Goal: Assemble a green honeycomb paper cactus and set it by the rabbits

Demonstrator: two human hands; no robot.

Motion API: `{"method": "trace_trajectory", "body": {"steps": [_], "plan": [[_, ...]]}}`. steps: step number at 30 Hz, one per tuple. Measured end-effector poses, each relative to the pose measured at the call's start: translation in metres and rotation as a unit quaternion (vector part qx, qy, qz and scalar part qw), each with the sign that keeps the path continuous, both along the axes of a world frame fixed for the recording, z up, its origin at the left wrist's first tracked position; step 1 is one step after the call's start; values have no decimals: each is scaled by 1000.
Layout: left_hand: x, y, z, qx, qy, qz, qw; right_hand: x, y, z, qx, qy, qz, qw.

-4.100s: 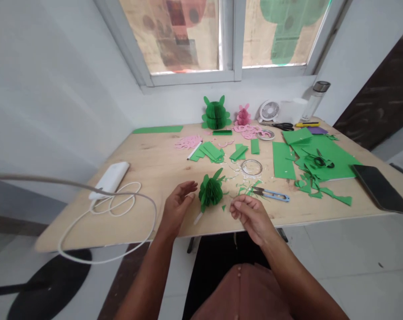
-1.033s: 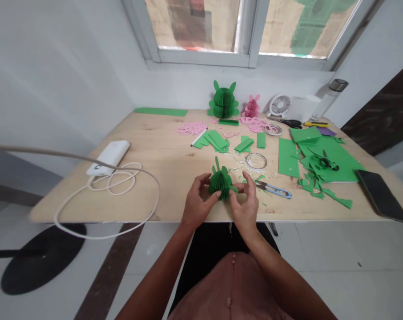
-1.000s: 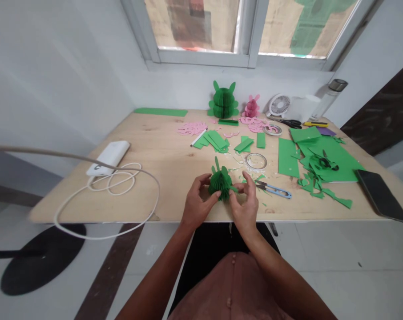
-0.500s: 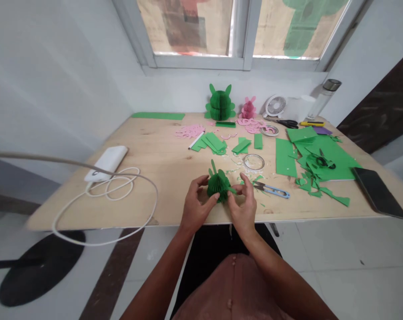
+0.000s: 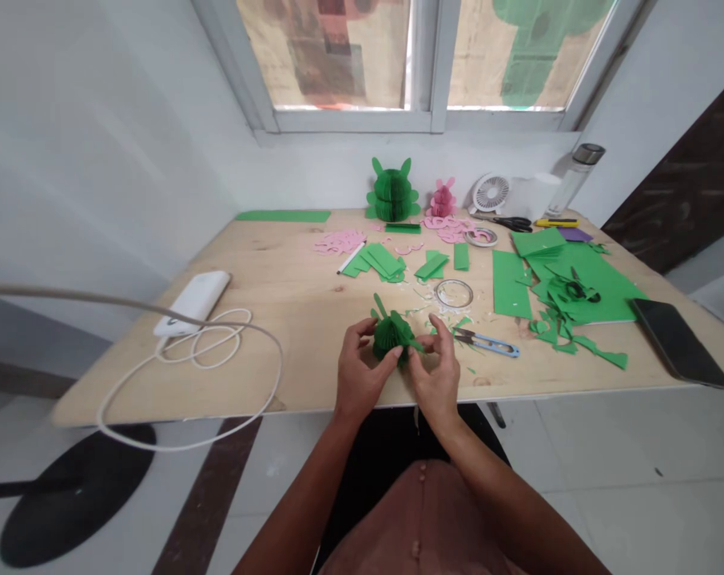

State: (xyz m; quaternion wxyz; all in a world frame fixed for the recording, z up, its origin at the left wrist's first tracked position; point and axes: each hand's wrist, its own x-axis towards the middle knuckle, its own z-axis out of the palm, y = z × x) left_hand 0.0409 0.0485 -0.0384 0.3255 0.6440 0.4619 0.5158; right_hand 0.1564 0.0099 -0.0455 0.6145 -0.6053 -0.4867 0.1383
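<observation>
"Near the front edge of the pale wooden table (image 5: 296, 311) is the small round green pleated-paper figure (image 5: 389, 334). Which way does it point?"

"Its ears (image 5: 379, 304) aim toward the grey-framed window (image 5: 338, 60), leaning slightly left; the long axis seems to follow them."

"And the grip?"

"The left hand (image 5: 360, 369) closes thumb and fingers on its left side; the right hand (image 5: 437, 371) pinches a flat green flap (image 5: 418, 346) on its right."

"Beyond that?"

"Blue-handled metal snips (image 5: 494, 344) lie just right of the right hand, a thin grey ring (image 5: 472, 295) farther back."
</observation>
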Motion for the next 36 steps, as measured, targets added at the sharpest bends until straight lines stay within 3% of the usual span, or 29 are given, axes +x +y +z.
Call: {"method": "trace_trajectory", "body": {"steps": [24, 36], "plan": [[0, -1, 0, -2, -2, 6, 1000, 0, -4, 2, 8, -12, -14, 1000], [-12, 3, -7, -35, -56, -14, 998, -2, -6, 2, 24, -25, 51, 998]]}}
